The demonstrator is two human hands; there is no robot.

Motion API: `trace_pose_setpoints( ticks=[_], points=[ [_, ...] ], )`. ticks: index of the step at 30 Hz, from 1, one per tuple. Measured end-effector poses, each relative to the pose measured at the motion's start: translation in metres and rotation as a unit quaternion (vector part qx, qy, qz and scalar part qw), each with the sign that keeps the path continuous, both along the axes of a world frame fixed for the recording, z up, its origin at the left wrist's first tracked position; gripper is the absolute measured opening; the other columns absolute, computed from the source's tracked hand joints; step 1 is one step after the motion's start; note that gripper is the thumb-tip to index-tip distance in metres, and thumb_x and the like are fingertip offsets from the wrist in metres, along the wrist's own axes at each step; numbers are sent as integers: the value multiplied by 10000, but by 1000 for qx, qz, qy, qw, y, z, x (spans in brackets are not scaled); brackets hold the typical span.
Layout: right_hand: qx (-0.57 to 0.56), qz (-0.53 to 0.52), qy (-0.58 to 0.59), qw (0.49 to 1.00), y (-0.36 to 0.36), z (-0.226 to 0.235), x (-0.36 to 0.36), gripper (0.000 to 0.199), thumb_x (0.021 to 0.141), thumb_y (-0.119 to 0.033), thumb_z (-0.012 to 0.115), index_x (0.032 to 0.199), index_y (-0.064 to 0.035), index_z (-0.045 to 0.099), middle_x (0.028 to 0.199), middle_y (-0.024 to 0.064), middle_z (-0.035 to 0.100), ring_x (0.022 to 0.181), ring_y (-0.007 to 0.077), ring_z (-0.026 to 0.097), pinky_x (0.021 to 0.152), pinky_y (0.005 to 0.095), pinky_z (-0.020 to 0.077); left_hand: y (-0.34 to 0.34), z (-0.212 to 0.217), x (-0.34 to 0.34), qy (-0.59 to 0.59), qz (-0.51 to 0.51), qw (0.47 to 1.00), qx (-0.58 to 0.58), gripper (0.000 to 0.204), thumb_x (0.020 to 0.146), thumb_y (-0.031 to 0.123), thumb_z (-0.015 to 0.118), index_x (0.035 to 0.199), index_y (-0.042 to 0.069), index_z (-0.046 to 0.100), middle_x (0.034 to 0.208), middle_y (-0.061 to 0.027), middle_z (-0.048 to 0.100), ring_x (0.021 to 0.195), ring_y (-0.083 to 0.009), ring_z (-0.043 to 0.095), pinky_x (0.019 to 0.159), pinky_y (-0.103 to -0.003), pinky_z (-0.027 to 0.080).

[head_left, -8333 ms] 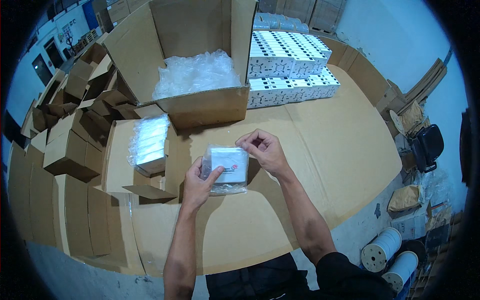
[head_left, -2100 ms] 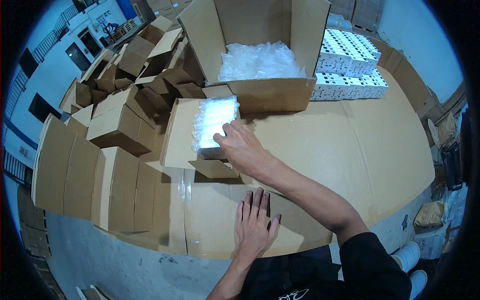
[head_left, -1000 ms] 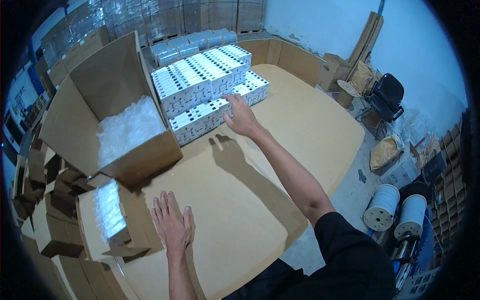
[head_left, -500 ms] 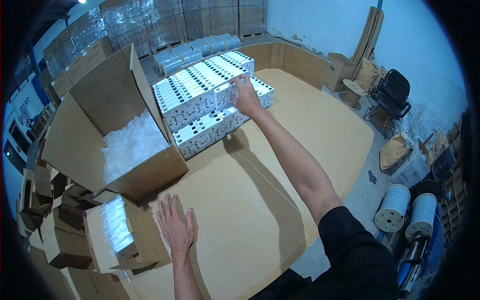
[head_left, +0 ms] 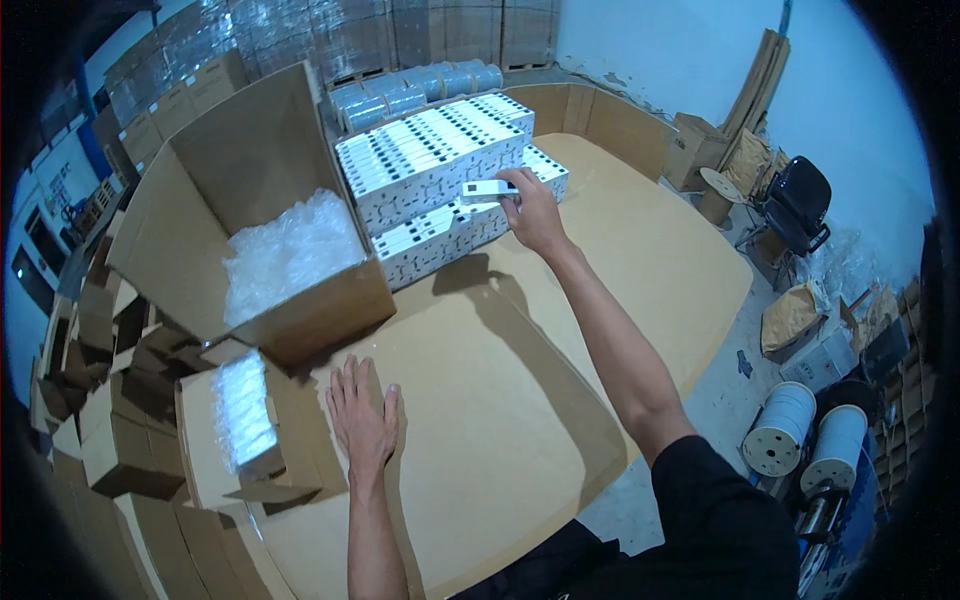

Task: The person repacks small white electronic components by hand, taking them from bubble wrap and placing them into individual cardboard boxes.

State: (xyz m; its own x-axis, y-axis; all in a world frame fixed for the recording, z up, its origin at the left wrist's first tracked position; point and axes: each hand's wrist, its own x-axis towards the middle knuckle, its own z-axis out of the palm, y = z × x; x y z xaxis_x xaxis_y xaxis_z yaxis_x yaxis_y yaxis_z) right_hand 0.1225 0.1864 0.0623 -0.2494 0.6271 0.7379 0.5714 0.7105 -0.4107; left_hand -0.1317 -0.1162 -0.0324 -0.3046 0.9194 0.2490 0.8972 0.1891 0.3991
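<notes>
My right hand (head_left: 534,212) grips a small white box (head_left: 488,191) by its right end, holding it just in front of the stacked white boxes. Those boxes (head_left: 440,165), printed with dark marks, stand in two tiers at the back of the table. My left hand (head_left: 362,412) lies flat on the cardboard-covered table (head_left: 480,400), fingers apart, holding nothing. Just left of it is an open small carton (head_left: 300,440) with bubble-wrapped items (head_left: 245,415) in it.
A large open carton (head_left: 325,310) with clear bubble wrap (head_left: 295,255) inside stands left of the stack. Further cartons (head_left: 130,420) are piled at the left. On the right are a black chair (head_left: 798,195) and white cable reels (head_left: 778,428) on the floor.
My right hand has pulled one white box away from the stack, toward me. My left hand stays flat on the table. The view has shifted slightly.
</notes>
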Motion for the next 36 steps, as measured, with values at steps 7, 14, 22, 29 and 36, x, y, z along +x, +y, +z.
trace_pose_setpoints(
  ticks=[7, 14, 22, 29, 36],
  points=[
    [-183, 121, 77, 973, -151, -27, -52, 325, 871, 38, 681, 1188, -13, 630, 1058, 144, 682, 855, 261, 704, 713, 345, 574, 6, 6, -19, -187, -21, 980, 70, 492, 997, 331, 609, 1411, 80, 517, 1287, -203, 625, 1228, -355, 559, 1067, -473, 414],
    [-257, 247, 21, 934, -212, -31, -100, 324, 860, 50, 637, 1178, -8, 633, 1087, 176, 648, 932, 333, 681, 745, 384, 577, -5, 29, -33, -644, 20, 764, 27, 374, 1074, 390, 514, 1299, 92, 522, 857, -60, 631, 697, -107, 611, 614, -282, 521],
    [-308, 289, 87, 902, -218, -58, -113, 277, 926, 34, 595, 1195, 2, 649, 1385, 148, 540, 1081, 247, 664, 908, 318, 552, -1, 13, -37, -634, 20, 766, 100, 362, 1021, 173, 614, 1341, 71, 478, 1002, -88, 640, 849, -130, 637, 720, -281, 555],
    [-396, 271, 215, 851, -195, -105, -128, 241, 936, 78, 609, 1166, 44, 546, 1219, 167, 625, 1105, 222, 684, 895, 319, 583, 15, -1, -39, -543, -18, 820, 180, 399, 966, -12, 625, 1348, -31, 510, 1230, -184, 668, 1115, -196, 655, 944, -323, 550],
    [-350, 226, 204, 886, -191, -103, -129, 314, 909, 74, 651, 1179, 16, 501, 1069, 149, 679, 1083, 234, 703, 935, 344, 564, 12, 1, -43, -499, -8, 853, 150, 373, 956, -61, 611, 1318, -38, 523, 1265, -155, 645, 1177, -205, 627, 1026, -324, 515]
  ],
)
